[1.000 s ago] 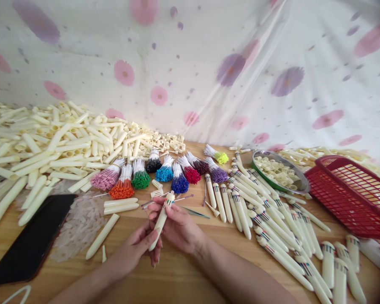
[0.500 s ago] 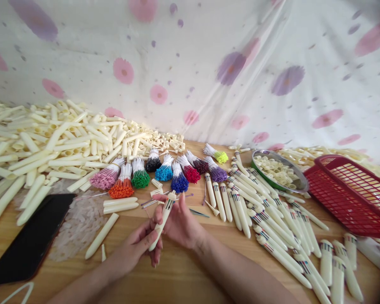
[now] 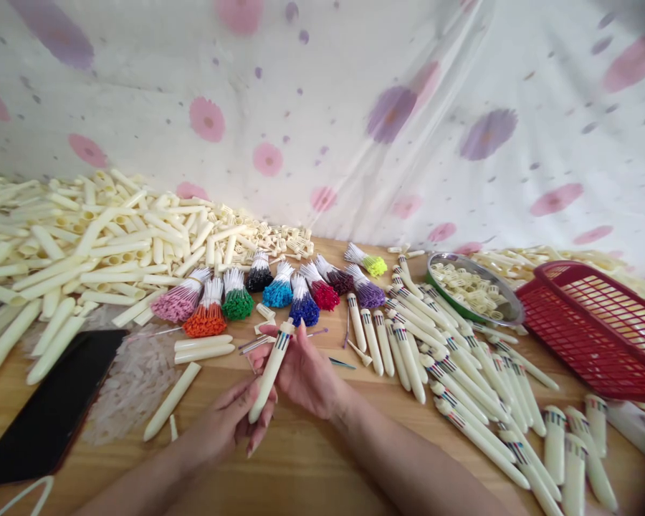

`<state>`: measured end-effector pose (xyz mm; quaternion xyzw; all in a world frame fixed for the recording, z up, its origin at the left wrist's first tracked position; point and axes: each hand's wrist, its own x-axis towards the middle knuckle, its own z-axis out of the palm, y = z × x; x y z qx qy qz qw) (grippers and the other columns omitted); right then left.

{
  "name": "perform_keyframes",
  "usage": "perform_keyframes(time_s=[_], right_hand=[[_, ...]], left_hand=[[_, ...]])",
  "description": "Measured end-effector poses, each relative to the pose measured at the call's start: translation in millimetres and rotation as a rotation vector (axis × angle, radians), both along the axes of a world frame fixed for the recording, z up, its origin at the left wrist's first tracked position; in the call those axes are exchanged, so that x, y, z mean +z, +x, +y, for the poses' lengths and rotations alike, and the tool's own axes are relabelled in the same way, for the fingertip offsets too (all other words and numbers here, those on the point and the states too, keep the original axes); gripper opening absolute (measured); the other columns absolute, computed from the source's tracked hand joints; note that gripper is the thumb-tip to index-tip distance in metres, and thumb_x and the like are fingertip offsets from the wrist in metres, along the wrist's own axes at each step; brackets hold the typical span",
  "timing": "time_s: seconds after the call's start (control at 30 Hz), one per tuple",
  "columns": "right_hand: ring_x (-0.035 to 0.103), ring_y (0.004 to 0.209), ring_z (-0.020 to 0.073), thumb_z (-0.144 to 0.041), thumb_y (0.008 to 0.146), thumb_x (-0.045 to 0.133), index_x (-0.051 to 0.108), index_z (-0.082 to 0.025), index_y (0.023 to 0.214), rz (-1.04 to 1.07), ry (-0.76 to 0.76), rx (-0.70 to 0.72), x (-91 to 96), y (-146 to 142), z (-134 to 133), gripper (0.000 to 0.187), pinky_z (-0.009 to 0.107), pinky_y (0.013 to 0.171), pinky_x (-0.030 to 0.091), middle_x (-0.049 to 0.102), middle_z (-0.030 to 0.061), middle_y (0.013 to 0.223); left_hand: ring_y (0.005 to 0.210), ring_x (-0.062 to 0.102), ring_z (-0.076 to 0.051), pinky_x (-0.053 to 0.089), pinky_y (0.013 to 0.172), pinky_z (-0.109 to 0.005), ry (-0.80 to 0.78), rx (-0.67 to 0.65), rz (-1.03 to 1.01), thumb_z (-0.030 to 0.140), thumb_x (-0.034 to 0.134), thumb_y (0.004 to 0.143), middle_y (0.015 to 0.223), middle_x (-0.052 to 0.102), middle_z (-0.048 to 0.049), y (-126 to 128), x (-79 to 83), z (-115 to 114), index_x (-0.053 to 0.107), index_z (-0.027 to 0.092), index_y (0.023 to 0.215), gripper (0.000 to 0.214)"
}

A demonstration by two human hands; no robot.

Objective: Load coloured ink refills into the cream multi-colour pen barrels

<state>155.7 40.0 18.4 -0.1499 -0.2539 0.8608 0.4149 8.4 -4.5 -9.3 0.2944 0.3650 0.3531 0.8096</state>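
Observation:
A cream multicolour pen (image 3: 270, 373) is tilted between my two hands, its head with coloured sliders pointing up and away. My left hand (image 3: 241, 412) is closed on the lower barrel, thumb along the side. Around the upper part curls my right hand (image 3: 309, 376), with fingers behind the pen and the thumb raised beside its head; the fingertips are partly hidden. Just beyond lie a few loose thin refills (image 3: 255, 342) and small cream slotted parts (image 3: 265, 312). Bundles of coloured refills stand further back, among them a blue bundle (image 3: 304, 309) and an orange bundle (image 3: 205, 322).
A heap of cream pen barrels (image 3: 102, 244) fills the left, behind a black phone (image 3: 48, 408) and a pile of clear small pieces (image 3: 134, 387). On the right lie many pens (image 3: 462, 380), a bowl of slotted parts (image 3: 470, 290) and a red basket (image 3: 585, 330). Tweezers (image 3: 340, 363) lie nearby.
The pen has shifted slightly left and stands a little more upright. My left fingers have loosened and slid lower, so more of the barrel shows. My right hand has barely moved.

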Motion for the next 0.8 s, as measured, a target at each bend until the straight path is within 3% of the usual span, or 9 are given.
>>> perform_keyframes(time_s=[0.23, 0.43, 0.63, 0.7, 0.8], right_hand=[[0.059, 0.077, 0.0124, -0.038, 0.078, 0.064, 0.057, -0.017, 0.108, 0.003, -0.015, -0.068, -0.5, -1.2, -2.9, 0.038, 0.024, 0.066, 0.047, 0.067, 0.0047, 0.097], [0.062, 0.078, 0.0113, -0.023, 0.072, 0.07, 0.057, -0.016, 0.109, 0.042, -0.05, -0.052, 0.6, -2.2, -5.8, 0.04, 0.025, 0.077, 0.047, 0.067, 0.006, 0.103], [0.062, 0.073, 0.0144, -0.032, 0.068, 0.074, 0.047, -0.021, 0.12, 0.0, -0.016, -0.078, 0.0, -1.6, -4.8, 0.059, 0.027, 0.066, 0.047, 0.069, 0.0042, 0.092], [0.06, 0.07, 0.0137, -0.046, 0.067, 0.072, 0.047, -0.02, 0.119, 0.033, -0.014, -0.071, 1.7, -0.3, -2.9, 0.063, 0.027, 0.066, 0.045, 0.069, 0.0039, 0.088], [0.052, 0.059, 0.0116, -0.067, 0.071, 0.053, 0.051, -0.017, 0.115, 0.107, -0.033, -0.005, 7.0, 2.5, 0.6, 0.067, 0.027, 0.064, 0.041, 0.066, 0.0024, 0.073]], left_hand=[[0.036, 0.045, -0.004, 0.03, 0.034, -0.014, -0.074, -0.015, -0.068, 0.046, 0.072, 0.066, 0.053, 0.057, 0.0028, 1.0, 12.2, 0.1, 0.06, 0.013, 0.072, 0.035], [0.037, 0.043, -0.004, 0.026, 0.034, -0.014, -0.156, -0.044, -0.107, 0.044, 0.073, 0.066, 0.054, 0.055, 0.0032, 0.8, 25.0, -3.9, 0.061, 0.013, 0.076, 0.035], [0.036, 0.042, -0.004, 0.025, 0.033, -0.015, -0.114, -0.075, -0.11, 0.048, 0.07, 0.068, 0.054, 0.053, 0.0033, 1.4, 17.5, -4.2, 0.061, 0.014, 0.078, 0.037], [0.036, 0.042, -0.004, 0.025, 0.034, -0.015, -0.096, -0.075, -0.09, 0.049, 0.069, 0.068, 0.053, 0.053, 0.0036, 2.0, 14.5, -3.2, 0.06, 0.014, 0.077, 0.037], [0.036, 0.042, -0.004, 0.025, 0.035, -0.015, -0.083, -0.09, -0.049, 0.052, 0.068, 0.067, 0.054, 0.053, 0.0037, 2.7, 12.3, -2.8, 0.06, 0.014, 0.077, 0.04]])
